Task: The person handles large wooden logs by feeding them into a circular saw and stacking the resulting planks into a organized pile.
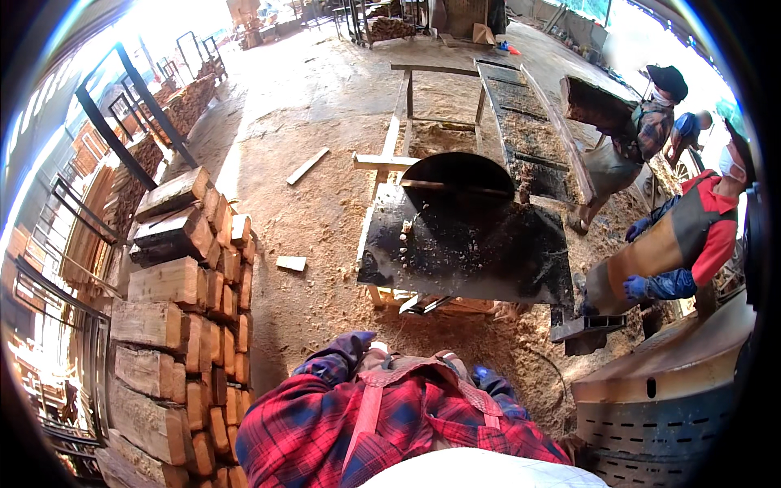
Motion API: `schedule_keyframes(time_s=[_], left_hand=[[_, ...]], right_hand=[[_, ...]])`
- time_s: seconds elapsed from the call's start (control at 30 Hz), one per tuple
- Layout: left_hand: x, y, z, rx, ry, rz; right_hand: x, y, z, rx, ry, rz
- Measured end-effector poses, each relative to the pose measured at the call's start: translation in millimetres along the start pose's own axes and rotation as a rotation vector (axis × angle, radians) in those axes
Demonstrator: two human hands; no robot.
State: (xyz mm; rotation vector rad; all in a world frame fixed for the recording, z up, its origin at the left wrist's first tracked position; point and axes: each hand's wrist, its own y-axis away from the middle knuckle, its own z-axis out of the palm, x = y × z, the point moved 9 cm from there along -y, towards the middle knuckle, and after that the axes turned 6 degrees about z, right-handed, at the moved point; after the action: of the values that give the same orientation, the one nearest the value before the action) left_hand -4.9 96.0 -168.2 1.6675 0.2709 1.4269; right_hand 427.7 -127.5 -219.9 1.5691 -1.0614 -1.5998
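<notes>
My left hand (363, 337), in a dark blue glove, is held low in front of my body, past the plaid sleeve. My right hand (482, 373) shows only as a bit of blue glove beside my apron (407, 372). The fingers of both are too hidden to read, and I see nothing held in either. Ahead of me, apart from both hands, stands a black-topped saw table (480, 252). A large dark half-round disc (460, 172), like a saw blade, rises from its far side.
Stacked timber (159, 325) stands at my left. Two wood offcuts (307, 166) lie on the sawdust-covered floor. A slatted frame (529, 122) runs beyond the table. At right, one co-worker carries a timber block (598, 103); another wears blue gloves (636, 286). A slotted metal housing (659, 415) stands near right.
</notes>
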Motion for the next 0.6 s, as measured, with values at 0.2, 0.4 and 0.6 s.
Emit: schedule_keyframes(time_s=[0.2,0.4,0.6], left_hand=[[30,7,3,-0.138,-0.739,0.303],[102,81,54,-0.210,-1.056,0.548],[79,54,38,-0.192,-1.023,0.622]], right_hand=[[-20,46,22,0.007,0.399,-0.156],[-74,152,60,0.150,0.587,-0.369],[-44,96,48,0.280,0.842,-0.384]])
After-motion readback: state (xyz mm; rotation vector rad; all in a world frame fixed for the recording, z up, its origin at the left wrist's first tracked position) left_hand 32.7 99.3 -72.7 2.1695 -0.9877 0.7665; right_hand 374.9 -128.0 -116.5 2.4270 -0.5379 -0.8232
